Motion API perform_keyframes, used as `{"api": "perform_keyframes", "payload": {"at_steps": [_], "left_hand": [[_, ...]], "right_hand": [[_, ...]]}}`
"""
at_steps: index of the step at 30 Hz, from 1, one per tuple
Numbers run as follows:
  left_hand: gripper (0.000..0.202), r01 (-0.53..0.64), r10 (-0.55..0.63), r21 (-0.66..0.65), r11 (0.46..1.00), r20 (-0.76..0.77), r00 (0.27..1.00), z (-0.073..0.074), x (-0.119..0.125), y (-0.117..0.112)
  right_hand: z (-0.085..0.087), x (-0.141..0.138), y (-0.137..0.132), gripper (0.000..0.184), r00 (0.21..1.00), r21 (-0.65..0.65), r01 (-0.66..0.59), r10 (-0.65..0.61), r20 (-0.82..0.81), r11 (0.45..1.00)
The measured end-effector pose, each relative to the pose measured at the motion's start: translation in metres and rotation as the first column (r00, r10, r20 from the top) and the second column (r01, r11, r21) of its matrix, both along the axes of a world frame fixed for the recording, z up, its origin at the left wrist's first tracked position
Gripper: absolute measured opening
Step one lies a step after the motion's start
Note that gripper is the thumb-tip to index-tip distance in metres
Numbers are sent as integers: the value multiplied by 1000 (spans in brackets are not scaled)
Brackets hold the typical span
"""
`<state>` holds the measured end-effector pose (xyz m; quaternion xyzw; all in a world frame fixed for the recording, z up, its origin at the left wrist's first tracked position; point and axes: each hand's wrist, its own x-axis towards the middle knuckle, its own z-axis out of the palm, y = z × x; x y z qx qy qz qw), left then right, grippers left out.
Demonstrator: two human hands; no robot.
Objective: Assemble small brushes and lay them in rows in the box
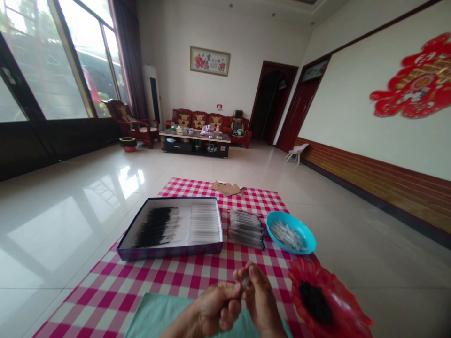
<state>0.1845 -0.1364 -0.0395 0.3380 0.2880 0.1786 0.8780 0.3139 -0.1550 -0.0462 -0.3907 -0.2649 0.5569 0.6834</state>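
So, held piece: a small translucent piece (245, 281) is seen, too blurred for its shape to be made out.
Grip: it is clamped between the fingers of the left hand (213, 307) and right hand (261, 295), which are brought together.
Position: it is held above a mint-green cloth (158, 319), laid on a pink checked cloth (246, 199).
Beside the right hand: a red flower-shaped dish (338, 291) is filled with dark tufts (315, 303).
Ahead: a blue bowl (291, 233) of clear pieces, stacked thin sticks (246, 229), and a shallow box (169, 228) of black-tipped rows are laid out.
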Motion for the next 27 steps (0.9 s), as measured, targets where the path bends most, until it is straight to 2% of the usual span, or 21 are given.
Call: {"api": "perform_keyframes", "payload": {"at_steps": [1,2,3,4,5,6,8,10,11,13,16,17,18,19,20,22,23,24,25,27], "left_hand": [[41,52,-46,-101,994,58,997,-1,-1,-1],[42,64,-52,-132,989,89,995,-2,0,-1],[42,31,-23,-88,996,87,996,-4,1,-1],[42,-34,33,17,999,59,998,-5,3,-1],[44,-110,109,166,980,15,994,-5,5,1],[45,-175,197,337,925,-32,980,-5,7,2],[44,-221,370,638,737,-107,923,-2,11,6],[33,-175,495,805,567,-164,853,2,14,9],[27,-149,541,847,510,-181,821,3,14,9],[25,-121,595,891,438,-186,782,5,14,7],[29,-149,613,915,376,-125,780,4,15,1],[28,-175,605,906,385,-104,789,4,15,0],[27,-210,584,880,426,-90,807,5,16,-2],[29,-249,545,829,500,-78,835,6,16,-3],[34,-285,489,746,603,-63,870,8,16,-3],[40,-301,341,472,829,0,940,13,16,-4],[39,-267,266,296,917,44,963,16,14,-4],[36,-211,200,113,971,95,975,18,12,-4],[33,-138,145,-55,989,153,978,21,10,-5],[32,4,77,-285,958,274,959,25,5,-8]], "right_hand": [[1,0,-1,20,999,8,-36,36,-38,999],[3,1,-2,18,994,14,-68,69,-83,998],[3,1,-2,17,988,15,-88,89,-124,996],[3,1,-1,18,985,9,-90,90,-146,996],[3,2,0,21,983,0,-89,88,-159,996],[2,1,2,27,983,-10,-88,85,-164,996],[-1,0,6,38,986,-28,-91,86,-144,995],[-4,-3,9,40,995,-58,-60,54,-90,997],[-4,-5,10,38,998,-77,-27,22,-61,997],[-4,-8,10,33,999,-98,46,-48,-24,994],[1,-8,8,27,995,-77,104,-103,18,992],[3,-8,7,25,994,-70,110,-108,33,991],[6,-7,6,25,993,-69,110,-108,42,991],[8,-6,5,24,994,-70,106,-103,38,992],[11,-6,3,24,996,-70,93,-92,19,993],[16,-6,0,25,998,-64,49,-52,-38,997],[18,-6,-2,25,997,-55,29,-33,-68,998],[21,-7,-3,24,995,-46,10,-15,-97,999],[25,-8,-5,24,992,-38,-9,4,-128,999],[31,-10,-9,21,979,-29,-50,43,-201,998]]}}
